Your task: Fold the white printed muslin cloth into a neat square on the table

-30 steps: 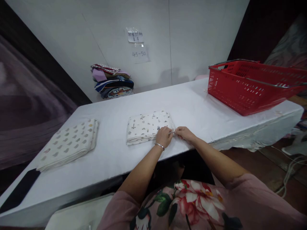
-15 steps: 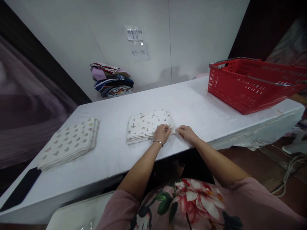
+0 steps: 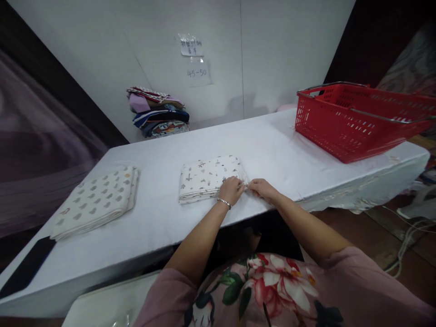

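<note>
A folded white cloth [image 3: 204, 176] with a small scattered print lies flat on the white-covered table [image 3: 163, 218] in front of me. My left hand [image 3: 232, 190], with a bracelet at the wrist, rests over its near right corner, fingers pinched on the cloth. Close beside it, my right hand [image 3: 260, 187] is closed in a pinch at the cloth's right edge, its fingertips nearly meeting the left ones. Whatever lies between the right fingertips is too small to make out. Over at the left is another folded cloth [image 3: 98, 195] with rows of grey shapes.
At the right end of the table stands a red plastic basket [image 3: 340, 131] with metal handles. A stack of folded fabrics [image 3: 160, 113] sits by the back wall. A dark flat object [image 3: 29, 265] lies at the left front corner. Paper signs [image 3: 199, 72] hang on the wall.
My right hand has moved slightly left, up to the cloth's edge and the left fingertips. The left hand stays on the corner, barely shifted. The cloths and basket stay put.
</note>
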Tool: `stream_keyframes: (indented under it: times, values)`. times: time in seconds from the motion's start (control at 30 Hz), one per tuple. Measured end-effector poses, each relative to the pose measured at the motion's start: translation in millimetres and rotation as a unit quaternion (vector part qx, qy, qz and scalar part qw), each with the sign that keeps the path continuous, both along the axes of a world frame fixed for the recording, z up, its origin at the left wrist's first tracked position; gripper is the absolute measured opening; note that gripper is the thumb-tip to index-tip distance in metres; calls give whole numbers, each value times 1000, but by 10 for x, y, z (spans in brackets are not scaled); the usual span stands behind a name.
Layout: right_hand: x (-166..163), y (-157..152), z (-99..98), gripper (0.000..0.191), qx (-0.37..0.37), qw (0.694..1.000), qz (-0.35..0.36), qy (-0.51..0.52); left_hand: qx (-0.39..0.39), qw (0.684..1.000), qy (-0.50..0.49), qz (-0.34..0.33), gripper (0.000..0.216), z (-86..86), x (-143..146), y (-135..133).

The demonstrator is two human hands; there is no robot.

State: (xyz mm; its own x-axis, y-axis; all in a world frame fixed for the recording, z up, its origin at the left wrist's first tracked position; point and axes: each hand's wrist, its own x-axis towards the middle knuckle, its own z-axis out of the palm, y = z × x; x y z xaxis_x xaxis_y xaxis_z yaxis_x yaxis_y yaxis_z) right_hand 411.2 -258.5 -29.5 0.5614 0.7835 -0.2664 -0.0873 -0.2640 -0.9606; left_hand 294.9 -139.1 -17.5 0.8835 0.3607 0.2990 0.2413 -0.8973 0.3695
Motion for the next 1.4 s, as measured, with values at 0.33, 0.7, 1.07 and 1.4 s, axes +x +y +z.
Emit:
stream_keyframes:
  times: [0.33, 0.7, 1.07, 1.4]
  values:
    - [-9, -25, 59, 12, 19, 999, -1, 38, 71, 996, 23, -54, 12, -8, -59, -36]
    - [-9, -72, 53, 16, 32, 995, -79, 47, -101, 987, -80, 99, 8, 14, 34, 138]
    - [30, 100, 105, 32, -130, 988, 26, -79, -42, 995, -75, 58, 9, 95, -29, 51]
    - [-123, 85, 89, 18, -111, 970, -24, -216, 16, 998, -49, 31, 6, 47, -61, 66]
